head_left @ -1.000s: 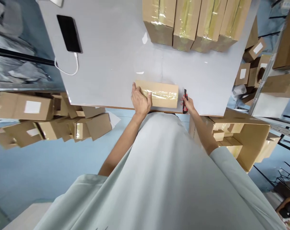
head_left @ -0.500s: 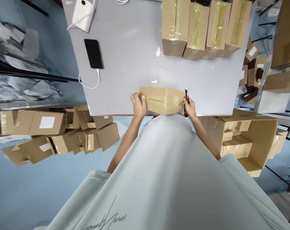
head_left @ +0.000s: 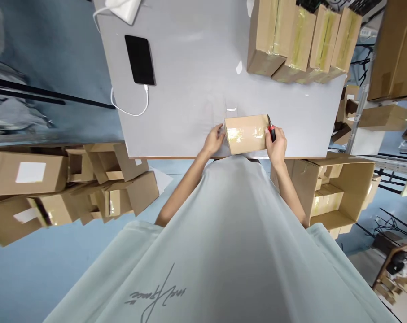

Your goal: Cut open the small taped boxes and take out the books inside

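Observation:
A small taped cardboard box (head_left: pixel 246 133) rests at the near edge of the white table, close to my body, with shiny tape across its top. My right hand (head_left: pixel 276 142) is closed around a red and black utility knife (head_left: pixel 272 131), its dark blade pointing away from me along the box's right end. The thumb of that hand presses against the box's right side. At the box's left end is my left hand (head_left: pixel 214 140), fingers loosely bent and apart. Whether its fingertips touch the box I cannot tell.
Several taped cardboard boxes (head_left: pixel 295 42) stand in a row at the table's far right. A black phone (head_left: pixel 140 59) on a white cable lies at the left. Below the table are a large open carton (head_left: pixel 353 197) on the right and several open boxes (head_left: pixel 115 179) on the left.
The box has turned, so a different taped face is up, and it sits slightly further right. My left hand has loosened from its left end. My right hand still has the knife.

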The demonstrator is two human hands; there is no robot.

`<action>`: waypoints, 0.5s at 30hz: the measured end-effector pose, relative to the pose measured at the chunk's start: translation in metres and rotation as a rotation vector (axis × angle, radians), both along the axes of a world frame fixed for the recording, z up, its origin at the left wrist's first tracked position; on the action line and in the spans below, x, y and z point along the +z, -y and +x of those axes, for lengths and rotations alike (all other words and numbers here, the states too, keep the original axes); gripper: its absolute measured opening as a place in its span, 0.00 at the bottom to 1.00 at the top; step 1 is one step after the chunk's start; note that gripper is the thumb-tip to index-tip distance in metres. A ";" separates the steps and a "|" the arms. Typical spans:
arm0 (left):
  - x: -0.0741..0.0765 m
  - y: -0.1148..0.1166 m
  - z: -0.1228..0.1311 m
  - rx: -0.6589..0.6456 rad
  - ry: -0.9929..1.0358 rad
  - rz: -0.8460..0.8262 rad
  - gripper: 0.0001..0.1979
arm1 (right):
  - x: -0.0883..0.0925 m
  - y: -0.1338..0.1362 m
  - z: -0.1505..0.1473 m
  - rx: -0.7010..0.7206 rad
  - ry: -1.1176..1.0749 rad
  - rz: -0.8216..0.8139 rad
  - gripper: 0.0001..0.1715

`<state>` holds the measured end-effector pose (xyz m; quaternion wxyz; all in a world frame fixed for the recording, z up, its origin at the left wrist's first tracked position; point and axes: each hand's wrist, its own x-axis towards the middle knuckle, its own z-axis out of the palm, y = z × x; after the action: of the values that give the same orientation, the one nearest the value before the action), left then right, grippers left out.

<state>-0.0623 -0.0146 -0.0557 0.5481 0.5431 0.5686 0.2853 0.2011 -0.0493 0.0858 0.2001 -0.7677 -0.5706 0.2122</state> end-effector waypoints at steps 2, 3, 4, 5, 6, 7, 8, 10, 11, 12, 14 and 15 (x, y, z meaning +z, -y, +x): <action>0.019 -0.011 -0.016 0.038 0.007 0.031 0.26 | -0.001 0.005 -0.003 -0.010 0.048 -0.002 0.29; 0.032 -0.017 -0.023 0.040 0.032 0.057 0.24 | -0.001 0.007 -0.005 -0.017 0.071 -0.007 0.29; 0.046 -0.023 -0.028 0.024 0.058 0.078 0.23 | 0.000 0.010 -0.006 -0.025 0.094 -0.013 0.29; 0.061 -0.029 -0.032 -0.006 0.074 0.090 0.21 | 0.002 0.011 -0.007 -0.035 0.117 -0.017 0.30; 0.074 -0.035 -0.034 -0.041 0.080 0.101 0.18 | 0.005 0.013 -0.008 -0.048 0.140 -0.018 0.30; 0.086 -0.040 -0.035 -0.078 0.082 0.107 0.16 | 0.010 0.014 -0.009 -0.064 0.162 -0.014 0.31; 0.096 -0.045 -0.035 -0.106 0.082 0.107 0.14 | 0.016 0.015 -0.010 -0.083 0.179 -0.005 0.31; 0.107 -0.052 -0.034 -0.140 0.079 0.092 0.10 | 0.033 0.017 -0.015 -0.120 0.183 0.006 0.33; 0.109 -0.055 -0.033 -0.146 0.080 0.078 0.09 | 0.043 0.019 -0.018 -0.130 0.161 -0.007 0.33; 0.110 -0.057 -0.033 -0.148 0.081 0.061 0.08 | 0.054 0.021 -0.023 -0.131 0.120 -0.041 0.34; 0.108 -0.061 -0.033 -0.150 0.083 0.025 0.08 | 0.072 0.026 -0.038 -0.101 -0.008 -0.171 0.33; 0.107 -0.063 -0.032 -0.150 0.082 0.007 0.08 | 0.078 0.028 -0.047 -0.075 -0.082 -0.253 0.32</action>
<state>-0.0947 0.0487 0.0514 0.5888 0.5741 0.5021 0.2674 0.1542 -0.0778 0.1638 0.1327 -0.7983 -0.5014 0.3060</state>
